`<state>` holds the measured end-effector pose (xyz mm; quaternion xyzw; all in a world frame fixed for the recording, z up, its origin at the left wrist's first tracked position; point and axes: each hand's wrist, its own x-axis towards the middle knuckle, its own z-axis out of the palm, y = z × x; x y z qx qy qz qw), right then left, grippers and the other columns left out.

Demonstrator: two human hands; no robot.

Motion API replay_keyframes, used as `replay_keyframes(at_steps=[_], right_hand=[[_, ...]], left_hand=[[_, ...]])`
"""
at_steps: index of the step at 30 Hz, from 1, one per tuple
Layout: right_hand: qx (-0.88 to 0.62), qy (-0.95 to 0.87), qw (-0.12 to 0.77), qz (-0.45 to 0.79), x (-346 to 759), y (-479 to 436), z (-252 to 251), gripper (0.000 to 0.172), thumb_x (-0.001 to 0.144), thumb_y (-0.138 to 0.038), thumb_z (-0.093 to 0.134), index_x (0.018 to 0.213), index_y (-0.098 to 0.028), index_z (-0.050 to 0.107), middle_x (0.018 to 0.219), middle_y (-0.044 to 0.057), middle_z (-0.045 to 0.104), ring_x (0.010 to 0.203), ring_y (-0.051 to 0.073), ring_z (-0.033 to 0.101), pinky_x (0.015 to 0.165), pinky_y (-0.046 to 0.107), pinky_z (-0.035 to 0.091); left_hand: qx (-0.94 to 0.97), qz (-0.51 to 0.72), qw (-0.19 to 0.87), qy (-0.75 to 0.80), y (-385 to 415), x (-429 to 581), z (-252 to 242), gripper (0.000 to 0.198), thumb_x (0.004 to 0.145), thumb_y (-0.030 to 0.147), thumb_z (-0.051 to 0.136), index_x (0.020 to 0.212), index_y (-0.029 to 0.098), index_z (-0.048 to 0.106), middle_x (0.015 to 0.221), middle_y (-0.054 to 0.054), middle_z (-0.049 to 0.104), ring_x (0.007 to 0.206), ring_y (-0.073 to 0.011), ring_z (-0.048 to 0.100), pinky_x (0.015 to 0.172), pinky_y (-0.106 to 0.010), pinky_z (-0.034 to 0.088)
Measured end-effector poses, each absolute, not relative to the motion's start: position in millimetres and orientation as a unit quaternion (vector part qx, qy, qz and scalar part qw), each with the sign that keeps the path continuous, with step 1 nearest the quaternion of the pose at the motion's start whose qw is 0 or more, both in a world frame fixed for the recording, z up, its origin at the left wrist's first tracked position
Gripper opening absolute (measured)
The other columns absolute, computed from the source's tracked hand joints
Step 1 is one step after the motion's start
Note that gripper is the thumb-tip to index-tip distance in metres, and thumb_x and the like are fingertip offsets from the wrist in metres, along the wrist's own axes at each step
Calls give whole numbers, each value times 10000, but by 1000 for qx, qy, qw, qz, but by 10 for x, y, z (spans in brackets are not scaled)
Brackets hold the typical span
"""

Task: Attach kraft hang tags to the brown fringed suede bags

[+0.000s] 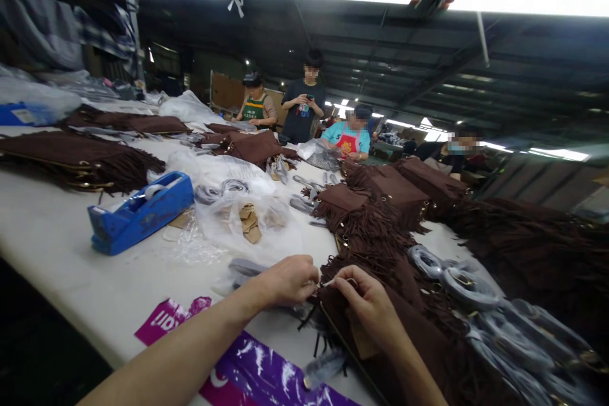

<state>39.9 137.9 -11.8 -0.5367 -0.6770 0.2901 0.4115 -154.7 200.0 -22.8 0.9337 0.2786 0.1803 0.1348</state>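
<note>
A brown fringed bag (413,323) lies in front of me, with a gold-coloured zip along its near edge. Over the zip's far end, my right hand (368,301) pinches a thin white string (329,282) between thumb and forefinger. Just left of it, my left hand (291,279) is closed at the bag's corner; what its fingertips hold is hidden by the knuckles. Under my right wrist a brown card tag (364,336) rests on the bag. Below my left forearm lies a purple and magenta plastic bag (266,365).
A blue tape dispenser (143,209) stands on the white table (61,235). A clear plastic bag (280,219) holds brown tags (250,223). More fringed bags (375,187) and wrapped grey straps (469,285) lie beyond and right. Several people are across the table.
</note>
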Motion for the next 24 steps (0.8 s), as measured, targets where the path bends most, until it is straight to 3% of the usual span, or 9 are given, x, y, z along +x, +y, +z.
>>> replay_keyframes(at_steps=[5,11,24], right_hand=[[-548,-677,388,302,376,1449,-223,265,841,-434,558,729,-196,581,693,-6,572,691,166,529,635,245,421],[-572,-712,337,228,337,1479,-90,240,838,-391,522,708,-201,590,662,-11,586,653,167,543,625,252,398],[-588,-703,363,166,243,1508,-145,220,842,-359,502,710,-206,589,684,5,628,660,177,579,626,258,412]], left_hand=[[929,155,130,309,2015,-1556,-257,131,729,95,544,810,152,630,842,-66,608,773,-190,585,682,-252,461],[935,135,108,310,2053,-1596,-153,134,711,99,522,795,177,593,795,-53,649,743,-198,602,632,-248,432],[922,165,121,328,2014,-1642,-70,232,706,87,477,892,191,568,748,-51,653,723,-222,615,572,-256,362]])
